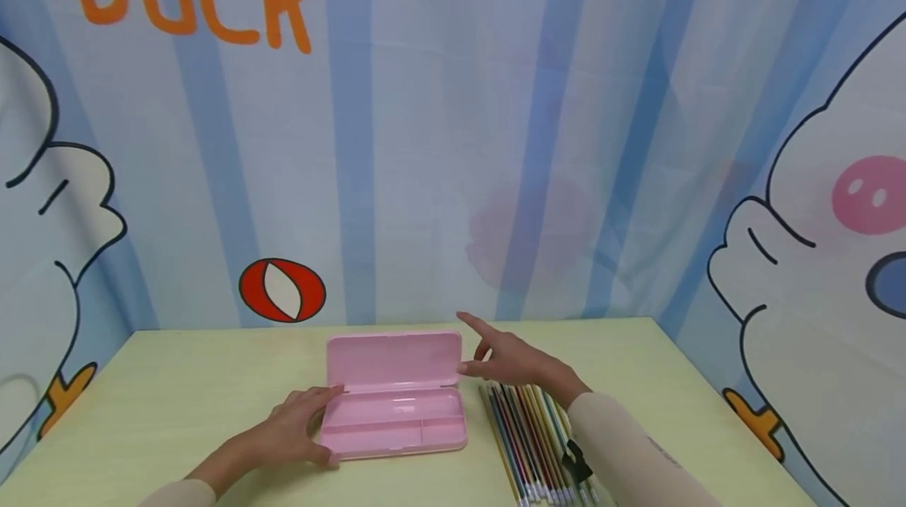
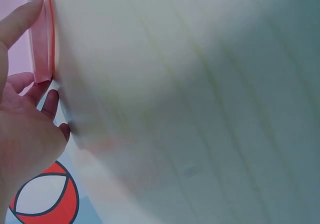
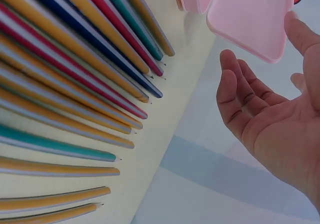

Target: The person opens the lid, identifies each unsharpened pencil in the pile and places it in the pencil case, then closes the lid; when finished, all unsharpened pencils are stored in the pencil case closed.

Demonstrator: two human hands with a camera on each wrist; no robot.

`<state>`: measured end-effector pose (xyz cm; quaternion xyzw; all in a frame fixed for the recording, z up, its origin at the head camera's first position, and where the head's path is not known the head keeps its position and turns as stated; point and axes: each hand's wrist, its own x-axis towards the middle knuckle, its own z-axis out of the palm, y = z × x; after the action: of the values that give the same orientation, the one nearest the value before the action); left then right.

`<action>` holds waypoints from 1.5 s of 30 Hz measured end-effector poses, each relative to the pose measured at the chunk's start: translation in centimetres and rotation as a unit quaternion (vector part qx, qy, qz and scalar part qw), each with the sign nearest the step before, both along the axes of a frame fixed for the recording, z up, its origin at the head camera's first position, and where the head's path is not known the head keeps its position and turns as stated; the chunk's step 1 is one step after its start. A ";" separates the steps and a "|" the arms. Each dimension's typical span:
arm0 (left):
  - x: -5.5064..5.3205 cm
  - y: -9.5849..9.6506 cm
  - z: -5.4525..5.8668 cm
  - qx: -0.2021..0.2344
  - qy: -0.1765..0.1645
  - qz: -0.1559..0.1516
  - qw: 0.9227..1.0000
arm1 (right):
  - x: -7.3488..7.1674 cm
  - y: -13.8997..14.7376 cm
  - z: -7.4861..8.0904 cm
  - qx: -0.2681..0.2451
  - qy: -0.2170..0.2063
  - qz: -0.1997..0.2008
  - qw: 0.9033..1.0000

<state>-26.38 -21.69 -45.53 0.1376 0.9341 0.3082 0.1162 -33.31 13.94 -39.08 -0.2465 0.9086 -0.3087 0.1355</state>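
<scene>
A pink pencil case [image 1: 371, 439] lies opened on the table, its lid [image 1: 394, 360] tilted up at the back. Inside the base are a long compartment and two smaller ones in front. My left hand [image 1: 290, 430] grips the case's left side, thumb at the front corner and fingers by the hinge; the left wrist view has the thumb [image 2: 22, 21] on the pink edge. At the lid's right edge is my right hand [image 1: 515, 358], index finger extended, thumb tip right at the rim [image 3: 287, 39]. Its other fingers are loosely bent with nothing between them.
Several pencils [image 1: 527, 432] in yellow, red, blue and green lie side by side right of the case, partly under the right forearm. A black clip-like piece [image 1: 576, 461] shows by the right sleeve. A printed blue-striped curtain [image 1: 439, 137] hangs behind the pale yellow table [image 1: 233, 365].
</scene>
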 end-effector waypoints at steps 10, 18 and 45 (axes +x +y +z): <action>-0.1 0.1 0.0 -0.004 -0.004 0.007 1.000 | 1.0 1.8 0.3 -0.028 0.007 0.025 0.999; 0.0 0.1 0.1 -0.004 -0.009 0.004 1.000 | 2.1 4.2 0.1 -0.035 0.009 0.014 0.999; 0.0 -0.3 0.0 -0.001 0.013 -0.009 1.000 | 3.8 11.9 -1.2 0.006 -0.007 -0.008 1.000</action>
<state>-26.36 -21.95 -45.56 0.1502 0.9345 0.3046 0.1068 -29.47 25.86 -40.24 -0.2362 0.9114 -0.3059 0.1412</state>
